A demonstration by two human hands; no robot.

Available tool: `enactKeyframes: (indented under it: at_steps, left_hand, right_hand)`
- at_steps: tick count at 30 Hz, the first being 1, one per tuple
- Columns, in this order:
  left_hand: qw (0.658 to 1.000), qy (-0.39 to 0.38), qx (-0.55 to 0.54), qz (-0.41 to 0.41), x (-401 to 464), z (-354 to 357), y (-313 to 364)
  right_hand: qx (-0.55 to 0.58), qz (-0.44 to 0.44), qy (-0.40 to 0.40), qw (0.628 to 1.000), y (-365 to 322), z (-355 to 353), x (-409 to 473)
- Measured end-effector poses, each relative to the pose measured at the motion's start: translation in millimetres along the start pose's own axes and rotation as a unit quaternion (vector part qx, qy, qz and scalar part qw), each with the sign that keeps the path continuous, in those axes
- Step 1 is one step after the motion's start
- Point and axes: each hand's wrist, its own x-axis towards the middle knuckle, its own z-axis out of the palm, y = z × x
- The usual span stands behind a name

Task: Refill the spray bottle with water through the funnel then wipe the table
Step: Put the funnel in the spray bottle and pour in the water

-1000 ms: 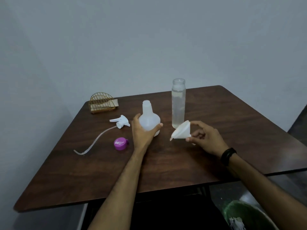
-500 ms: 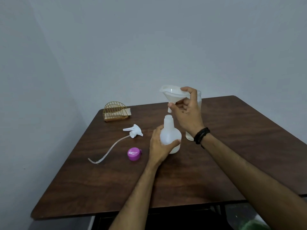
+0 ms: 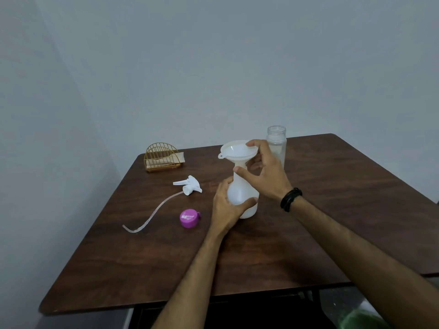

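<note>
A white spray bottle [image 3: 241,193] stands upright on the dark wooden table [image 3: 261,252], its cap off. My left hand [image 3: 225,207] wraps around its round body. A white funnel [image 3: 235,151] sits in the bottle's neck. My right hand [image 3: 263,172] holds the funnel's rim, thumb near the neck. Just behind my right hand stands a clear glass water bottle [image 3: 276,141], open at the top, partly hidden. The white trigger sprayer head [image 3: 188,185] with its long tube lies on the table to the left.
A purple cap [image 3: 188,217] lies left of my left hand. A gold wire holder with napkins [image 3: 162,157] stands at the table's back left corner. A wall runs close behind and to the left. Something green [image 3: 363,319] shows below the table's front right.
My right hand lifted the funnel from the table, carried it over the spray bottle and lowered its spout into the neck. My left hand stayed on the bottle. The camera view shifted.
</note>
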Motion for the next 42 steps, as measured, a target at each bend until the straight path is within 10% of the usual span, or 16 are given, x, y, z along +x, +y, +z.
enactKeyframes:
  at_steps: [11,19,42]
  left_hand:
    - [0.995,0.093,-0.035,0.028,4.6,0.6,12.0]
    - [0.994,0.084,-0.011,0.065,21.4,11.4,43.0]
    - [0.988,0.084,-0.107,0.073,11.1,35.0,57.1]
  right_hand:
    - [0.006,0.052,0.232,0.971,8.2,-33.3,-5.5]
    - [-0.007,0.180,0.056,0.982,49.0,-32.7,5.1]
    - [-0.147,0.019,-0.031,0.988,26.7,-75.0,29.5]
